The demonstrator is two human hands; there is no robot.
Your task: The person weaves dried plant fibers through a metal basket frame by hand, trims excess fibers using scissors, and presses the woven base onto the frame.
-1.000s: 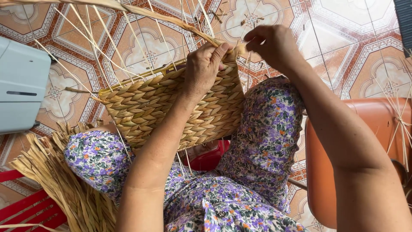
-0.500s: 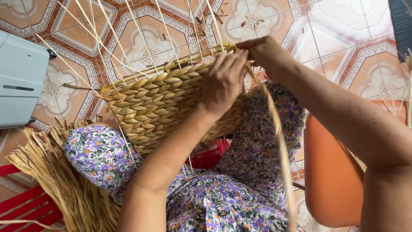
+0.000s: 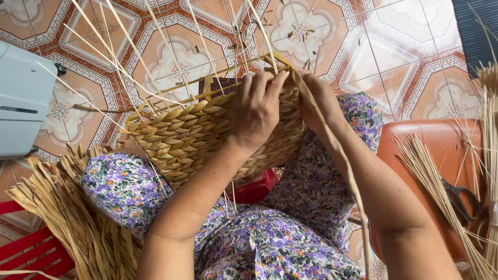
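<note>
The basket (image 3: pixel 207 135), half woven from flat tan fibre, rests tilted on the person's lap against the flowered dress (image 3: pixel 290 228), its open rim turned away toward the floor (image 3: pixel 415 46), thin pale stakes (image 3: pixel 129 52) fanning out from the rim. The left hand (image 3: pixel 257 111) lies flat on the basket's woven wall, forearm rising from below, fingers (image 3: pixel 259 85) pressed close together and reaching up to the rim, bearing on the weave. The right hand (image 3: pixel 319 101) sits just beside it at the basket's right edge, wrist bent, forearm running down to the lower right; its fingers are hidden behind the rim, so whether they pinch anything cannot be told. A long strand (image 3: pixel 342 166) runs from the rim by that hand down over the right forearm. Left of the basket lies a bundle of flat dried fibre (image 3: pixel 67 218) over a red frame (image 3: pixel 31 254), and farther left a pale blue-grey box (image 3: pixel 23 98). Right of the basket an orange stool (image 3: pixel 441 150) carries a sheaf of thin sticks (image 3: pixel 430 181) and dark scissors (image 3: pixel 459 199). The floor beyond the basket is tiled in red, cream and grey patterns, littered with bits of fibre.
</note>
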